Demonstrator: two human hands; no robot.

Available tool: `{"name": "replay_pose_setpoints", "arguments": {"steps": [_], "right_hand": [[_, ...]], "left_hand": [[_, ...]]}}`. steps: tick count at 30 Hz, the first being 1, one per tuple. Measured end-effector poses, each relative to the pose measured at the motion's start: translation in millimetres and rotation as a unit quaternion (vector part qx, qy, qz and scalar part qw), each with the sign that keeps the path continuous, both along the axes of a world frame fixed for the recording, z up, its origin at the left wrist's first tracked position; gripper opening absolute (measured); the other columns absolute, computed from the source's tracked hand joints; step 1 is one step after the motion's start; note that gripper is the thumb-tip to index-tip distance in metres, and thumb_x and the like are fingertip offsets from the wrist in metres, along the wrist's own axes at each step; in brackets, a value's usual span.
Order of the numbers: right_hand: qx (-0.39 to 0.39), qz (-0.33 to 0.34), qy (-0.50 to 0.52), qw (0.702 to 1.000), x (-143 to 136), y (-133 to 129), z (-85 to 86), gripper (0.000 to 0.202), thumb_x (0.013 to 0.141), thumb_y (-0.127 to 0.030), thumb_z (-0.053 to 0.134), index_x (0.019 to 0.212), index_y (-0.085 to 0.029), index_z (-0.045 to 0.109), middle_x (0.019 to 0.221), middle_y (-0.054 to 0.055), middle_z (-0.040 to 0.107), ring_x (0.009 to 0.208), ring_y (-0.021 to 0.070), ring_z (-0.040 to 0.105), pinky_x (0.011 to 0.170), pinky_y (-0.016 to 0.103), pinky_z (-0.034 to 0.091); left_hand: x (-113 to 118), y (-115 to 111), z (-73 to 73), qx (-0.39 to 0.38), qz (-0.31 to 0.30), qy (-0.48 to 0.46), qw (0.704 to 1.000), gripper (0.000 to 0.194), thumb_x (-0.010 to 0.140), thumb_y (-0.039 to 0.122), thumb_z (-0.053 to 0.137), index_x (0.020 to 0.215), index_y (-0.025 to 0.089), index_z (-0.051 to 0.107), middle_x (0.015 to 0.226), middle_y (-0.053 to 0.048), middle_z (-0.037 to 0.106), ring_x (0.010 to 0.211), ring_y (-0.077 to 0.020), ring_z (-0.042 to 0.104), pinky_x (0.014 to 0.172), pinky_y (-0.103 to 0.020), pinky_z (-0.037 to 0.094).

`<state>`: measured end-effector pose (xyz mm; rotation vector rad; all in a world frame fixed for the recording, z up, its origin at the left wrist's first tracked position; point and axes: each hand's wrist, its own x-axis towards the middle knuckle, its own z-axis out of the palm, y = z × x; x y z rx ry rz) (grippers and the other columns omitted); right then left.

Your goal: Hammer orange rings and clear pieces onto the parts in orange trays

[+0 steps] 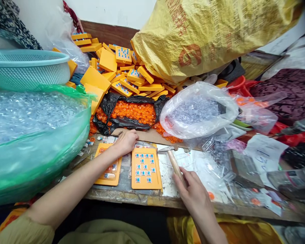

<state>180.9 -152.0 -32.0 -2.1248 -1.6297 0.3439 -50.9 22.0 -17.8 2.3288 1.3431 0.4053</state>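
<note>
My right hand (193,188) is wrapped round the wooden handle of a small hammer (175,163), whose thin metal head points left above the bench. My left hand (127,141) reaches across to the near edge of a black bag of orange plastic rings (134,111). Its fingers are curled together, and whatever they may hold is hidden. Between the hands lies a yellow-orange plate (146,169) set with several small blue-centred pieces. Beneath my left forearm is an open yellow-orange case half (114,173) with clear parts in it, partly covered by the arm.
A green bag of clear plastic pieces (38,152) bulges at left under a light-blue basket (30,67). Yellow cases (108,61) are heaped behind. A white bag of clear pieces (198,112), a dark block (245,169) and a glass jar (292,179) crowd the right.
</note>
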Motion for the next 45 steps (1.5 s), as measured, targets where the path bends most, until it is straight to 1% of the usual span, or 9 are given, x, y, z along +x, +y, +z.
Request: {"name": "replay_pose_setpoints", "arguments": {"steps": [8,15,20,25,31,35,38,41,45], "right_hand": [[0.057,-0.037,0.196,0.978,-15.8,-9.4,5.9,0.038,0.084,-0.046,0.054,0.111,-0.019,0.055,0.091,0.007,0.065,0.067,0.0197,0.063,0.057,0.031,0.051],[0.053,-0.004,0.169,0.984,-30.7,-13.8,1.3,0.037,0.087,-0.043,0.052,0.117,-0.023,0.055,0.104,0.008,0.068,0.092,0.0226,0.068,0.077,0.033,0.054],[0.104,0.079,0.133,0.983,-35.4,-18.6,-0.8,0.042,0.091,-0.032,0.049,0.131,-0.022,0.053,0.125,0.008,0.063,0.114,0.0234,0.061,0.092,0.035,0.052],[0.109,0.145,0.121,0.976,-42.3,-12.0,12.6,0.045,0.093,-0.023,0.046,0.138,-0.027,0.046,0.122,0.006,0.064,0.108,0.0201,0.063,0.088,0.031,0.053],[0.170,0.196,0.118,0.958,-55.3,-0.7,28.9,0.052,0.093,-0.015,0.047,0.142,-0.030,0.039,0.113,0.006,0.065,0.100,0.0174,0.065,0.081,0.026,0.054],[0.071,0.210,0.068,0.973,-57.4,1.9,26.1,0.048,0.094,-0.018,0.039,0.140,-0.031,0.043,0.094,0.004,0.068,0.077,0.0165,0.068,0.068,0.026,0.056],[0.056,0.189,0.101,0.975,-56.0,2.1,23.0,0.046,0.094,-0.022,0.039,0.139,-0.030,0.045,0.099,0.005,0.068,0.082,0.0171,0.068,0.073,0.028,0.056],[0.101,0.105,0.190,0.971,-53.3,1.6,18.9,0.044,0.091,-0.031,0.048,0.135,-0.025,0.051,0.118,0.007,0.065,0.105,0.0208,0.064,0.087,0.032,0.053],[0.057,-0.047,0.278,0.958,-49.9,-0.1,5.2,0.067,0.079,-0.042,0.063,0.139,-0.019,0.044,0.120,0.011,0.064,0.105,0.0261,0.064,0.091,0.041,0.051]], "left_hand": [[-4.6,4.2,2.6,0.015,0.020,0.001,1.000,0.021,0.080,0.017,0.055,0.092,0.018,0.073,0.088,-0.006,0.071,0.083,-0.0195,0.065,0.076,-0.028,0.049],[-4.1,17.4,2.8,0.027,0.015,0.011,0.999,0.019,0.080,0.011,0.053,0.078,0.013,0.072,0.090,-0.010,0.068,0.087,-0.0228,0.064,0.079,-0.031,0.049],[-12.5,-19.8,11.3,0.035,-0.006,-0.044,0.998,0.036,0.082,0.013,0.053,0.118,0.013,0.058,0.099,-0.009,0.067,0.095,-0.0204,0.061,0.089,-0.034,0.047],[-17.2,-62.8,3.8,0.005,-0.027,-0.134,0.991,0.050,0.082,0.017,0.053,0.131,0.015,0.043,0.092,-0.006,0.065,0.083,-0.0192,0.061,0.079,-0.036,0.051],[-14.7,-65.9,-6.9,0.031,-0.025,-0.144,0.989,0.058,0.084,0.018,0.052,0.139,0.017,0.035,0.092,-0.006,0.065,0.079,-0.0183,0.061,0.074,-0.034,0.052],[-12.9,-66.1,-4.3,0.010,-0.003,-0.127,0.992,0.062,0.079,0.013,0.056,0.138,0.016,0.036,0.092,-0.006,0.067,0.079,-0.0196,0.062,0.075,-0.035,0.052],[-13.1,-69.0,-2.4,-0.006,0.015,-0.132,0.991,0.063,0.079,0.014,0.057,0.138,0.018,0.036,0.090,-0.005,0.068,0.077,-0.0185,0.063,0.073,-0.034,0.052],[-15.3,-62.6,1.2,-0.019,0.005,-0.145,0.989,0.064,0.077,0.019,0.063,0.136,0.018,0.040,0.089,-0.004,0.069,0.077,-0.0177,0.064,0.073,-0.033,0.052],[-12.4,-22.3,9.1,0.058,0.046,-0.140,0.987,0.030,0.080,0.025,0.062,0.108,0.013,0.064,0.098,-0.009,0.069,0.088,-0.0196,0.064,0.081,-0.034,0.052]]}}
